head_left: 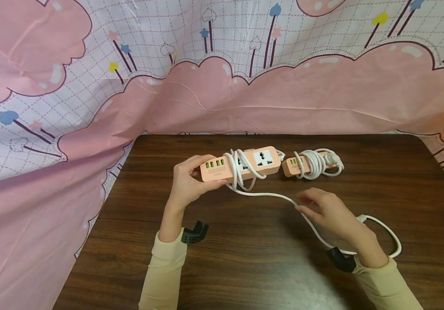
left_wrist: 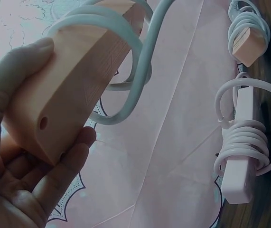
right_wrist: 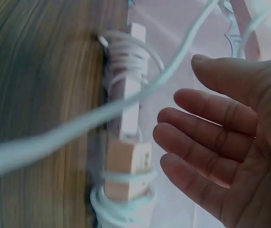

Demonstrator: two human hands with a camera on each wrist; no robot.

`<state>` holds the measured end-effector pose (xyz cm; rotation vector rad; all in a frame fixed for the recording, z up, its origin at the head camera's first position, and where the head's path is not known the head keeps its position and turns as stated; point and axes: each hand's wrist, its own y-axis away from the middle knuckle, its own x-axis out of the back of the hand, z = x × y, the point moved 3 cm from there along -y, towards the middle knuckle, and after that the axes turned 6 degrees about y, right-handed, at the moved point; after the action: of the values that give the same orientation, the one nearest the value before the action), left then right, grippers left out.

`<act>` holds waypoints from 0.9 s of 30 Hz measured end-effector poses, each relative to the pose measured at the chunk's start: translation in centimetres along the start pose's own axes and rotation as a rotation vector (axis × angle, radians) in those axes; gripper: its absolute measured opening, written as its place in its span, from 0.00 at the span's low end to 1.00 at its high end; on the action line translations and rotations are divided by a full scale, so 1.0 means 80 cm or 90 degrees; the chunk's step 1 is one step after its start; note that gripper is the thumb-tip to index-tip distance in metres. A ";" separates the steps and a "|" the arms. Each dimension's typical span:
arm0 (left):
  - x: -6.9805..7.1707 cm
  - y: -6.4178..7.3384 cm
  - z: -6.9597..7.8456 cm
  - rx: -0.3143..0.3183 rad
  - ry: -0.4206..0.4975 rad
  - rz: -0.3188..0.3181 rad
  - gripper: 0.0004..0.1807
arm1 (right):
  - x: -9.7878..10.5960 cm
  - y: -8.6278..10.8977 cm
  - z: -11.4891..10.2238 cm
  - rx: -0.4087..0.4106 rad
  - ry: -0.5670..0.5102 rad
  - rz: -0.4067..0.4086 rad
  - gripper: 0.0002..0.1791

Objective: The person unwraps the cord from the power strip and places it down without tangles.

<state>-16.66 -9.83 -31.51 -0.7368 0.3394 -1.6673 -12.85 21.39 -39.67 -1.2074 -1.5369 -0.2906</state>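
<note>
My left hand (head_left: 190, 178) grips one end of a peach power strip (head_left: 218, 170), thumb on one side and fingers on the other, as the left wrist view shows. White cord (head_left: 239, 172) loops loosely around the strip's middle, partly over a socket. From there a loose length of cord (head_left: 264, 194) runs right, past my right hand (head_left: 324, 211), and curves round beyond that wrist. The right fingers (right_wrist: 197, 147) are relaxed and slightly bent, with nothing between them; the cord passes in front of them in the right wrist view.
A second peach power strip (head_left: 295, 167), its cord wound tightly, lies on the dark wooden table (head_left: 245, 267) at the back. A pale power strip (left_wrist: 239, 178) with coiled cord lies near it in the wrist views. A pink patterned curtain (head_left: 245, 107) hangs behind the table.
</note>
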 end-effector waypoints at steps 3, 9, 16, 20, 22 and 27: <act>-0.001 0.000 0.000 0.000 0.003 -0.001 0.26 | -0.011 -0.013 -0.004 0.011 -0.014 0.004 0.13; -0.001 0.001 0.001 0.002 -0.001 -0.003 0.27 | -0.025 -0.029 -0.011 0.026 -0.059 0.012 0.12; -0.001 0.001 0.003 0.006 -0.002 -0.004 0.27 | -0.036 -0.038 -0.016 0.051 -0.152 0.009 0.07; -0.001 0.002 0.003 0.007 0.007 -0.005 0.26 | -0.038 -0.039 -0.014 0.033 -0.212 0.017 0.02; -0.001 0.002 0.003 0.006 0.011 -0.008 0.26 | -0.035 -0.041 -0.012 0.001 -0.242 0.026 0.01; -0.001 0.003 0.002 0.009 0.023 -0.021 0.26 | -0.020 -0.048 -0.012 -0.105 -0.279 0.073 0.01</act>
<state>-16.37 -9.75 -31.55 -0.7060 0.3428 -1.7150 -15.60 18.14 -39.10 -1.5585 -1.8339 -0.0778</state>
